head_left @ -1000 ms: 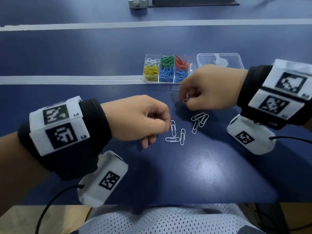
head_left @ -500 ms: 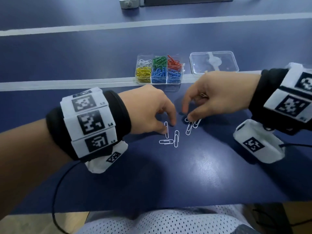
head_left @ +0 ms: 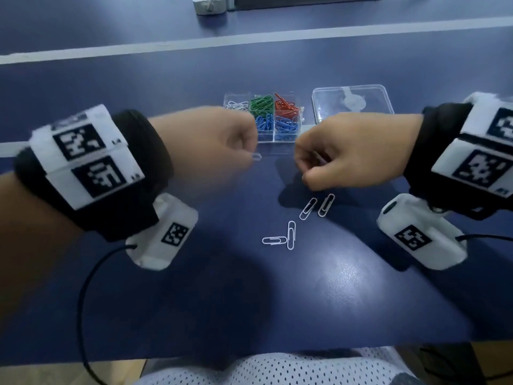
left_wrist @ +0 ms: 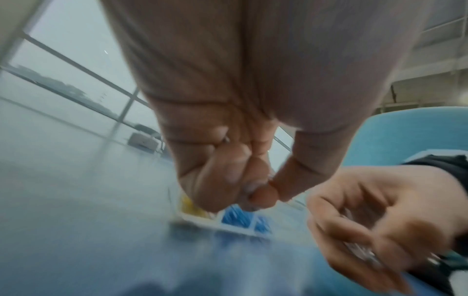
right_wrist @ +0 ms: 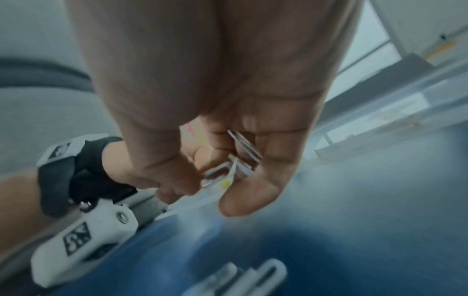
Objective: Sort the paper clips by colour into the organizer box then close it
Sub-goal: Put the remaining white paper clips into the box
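Note:
The clear organizer box stands open on the blue table, its compartments holding white, green, red, blue and yellow clips. My left hand hovers just in front of it and pinches a white paper clip. To the right, my right hand curls its fingers round several white clips. Several white paper clips still lie on the table nearer me, below both hands. The box shows blurred in the left wrist view, under my left fingertips.
The box's clear lid lies flat to the right of the box. A white stripe crosses the table further back, with a small grey object at the far edge. The table's near edge runs above my lap.
Both hands have lifted off the table and moved toward the box. The left hand picked up one white clip, and the right hand took another from the pile.

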{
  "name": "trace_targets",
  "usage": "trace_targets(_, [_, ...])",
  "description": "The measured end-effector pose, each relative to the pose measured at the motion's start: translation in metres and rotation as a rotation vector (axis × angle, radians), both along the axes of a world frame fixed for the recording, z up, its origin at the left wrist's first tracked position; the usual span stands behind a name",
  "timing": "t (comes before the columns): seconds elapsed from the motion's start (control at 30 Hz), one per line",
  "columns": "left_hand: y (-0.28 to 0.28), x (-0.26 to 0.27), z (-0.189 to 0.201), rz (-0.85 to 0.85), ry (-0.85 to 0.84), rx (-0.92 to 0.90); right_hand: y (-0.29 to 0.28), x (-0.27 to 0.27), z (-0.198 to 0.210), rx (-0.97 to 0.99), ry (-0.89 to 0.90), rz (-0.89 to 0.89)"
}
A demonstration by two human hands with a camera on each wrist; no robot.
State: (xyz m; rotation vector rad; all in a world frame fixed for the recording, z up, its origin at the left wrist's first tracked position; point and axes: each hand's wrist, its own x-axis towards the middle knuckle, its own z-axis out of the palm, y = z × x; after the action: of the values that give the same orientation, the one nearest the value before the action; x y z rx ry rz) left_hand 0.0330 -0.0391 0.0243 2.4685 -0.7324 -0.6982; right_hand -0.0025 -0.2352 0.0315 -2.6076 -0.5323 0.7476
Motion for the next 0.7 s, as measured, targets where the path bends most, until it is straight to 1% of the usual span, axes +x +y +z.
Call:
trace_targets(0.1, [0.01,0.025,0.008,0.149,0.006,0.005,0.004,0.017,0.003,0.131,0.116,-0.089])
trace_targets(0.23, [0.007,0.05,0.015,0.233,-0.085,0.062,0.014,0.049,0.012,0.259,0.181,-0.28])
trace_targets(0.3, [0.0,0.058,0.015,0.236,-0.178,0.144,0.022,0.064,0.017,0.27,0.17,-0.354])
trace_targets(0.37, [-0.007,0.064,0.016,0.225,-0.263,0.211,0.031,0.077,0.023,0.215,0.115,-0.368])
trace_targets(0.43, [-0.012,0.067,0.016,0.221,-0.279,0.253,0.04,0.088,0.026,0.215,0.088,-0.421])
trace_targets(0.5, [-0.015,0.068,0.017,0.233,-0.264,0.257,0.047,0.098,0.028,0.231,0.098,-0.452])
trace_targets(0.57, [-0.016,0.07,0.018,0.272,-0.211,0.225,0.053,0.104,0.029,0.24,0.135,-0.463])
trace_targets(0.63, [-0.013,0.072,0.018,0.366,-0.093,0.132,0.061,0.107,0.031,0.268,0.174,-0.488])
trace_targets(0.7, [-0.011,0.073,0.019,0.465,0.041,-0.006,0.066,0.109,0.035,0.285,0.248,-0.567])
